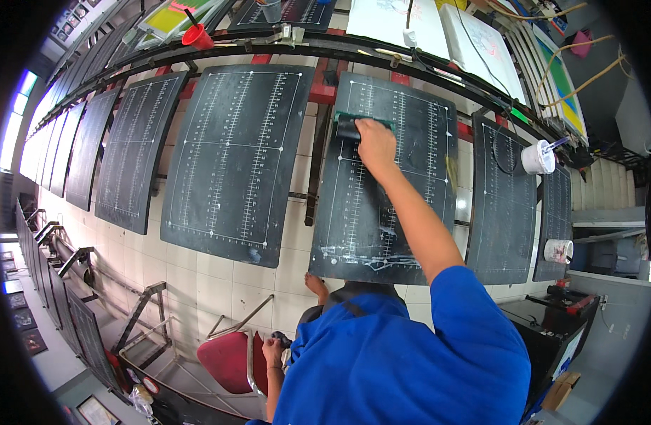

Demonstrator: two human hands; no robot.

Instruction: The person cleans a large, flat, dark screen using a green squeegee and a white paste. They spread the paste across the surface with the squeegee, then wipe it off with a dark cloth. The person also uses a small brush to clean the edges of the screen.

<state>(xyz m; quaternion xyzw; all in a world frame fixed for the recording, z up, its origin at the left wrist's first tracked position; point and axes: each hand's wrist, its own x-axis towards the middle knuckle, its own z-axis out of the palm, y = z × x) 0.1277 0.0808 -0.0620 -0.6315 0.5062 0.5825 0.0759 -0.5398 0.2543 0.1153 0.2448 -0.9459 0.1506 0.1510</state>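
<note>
My right arm reaches over a black board with white ruler markings [410, 212]. On its upper left part, my right hand [376, 147] is closed over a dark, rounded block with a green edge [348, 127], which rests against the board; its exact kind is hard to make out. White smears run along the board's near edge. Low at my left side, my left hand [272, 352] is closed beside a small dark, crumpled-looking thing [281, 338], close to a red chair [225, 361]. What the left fingers grip is too small to name.
More marked boards [233, 163] stand in a row left and right. A dark rail [290, 49] runs behind them, bearing a red cup [197, 37]. At right are a white tub with a brush [538, 159] and a second white tub [558, 251]. Hanging cables [573, 51] cross the upper right.
</note>
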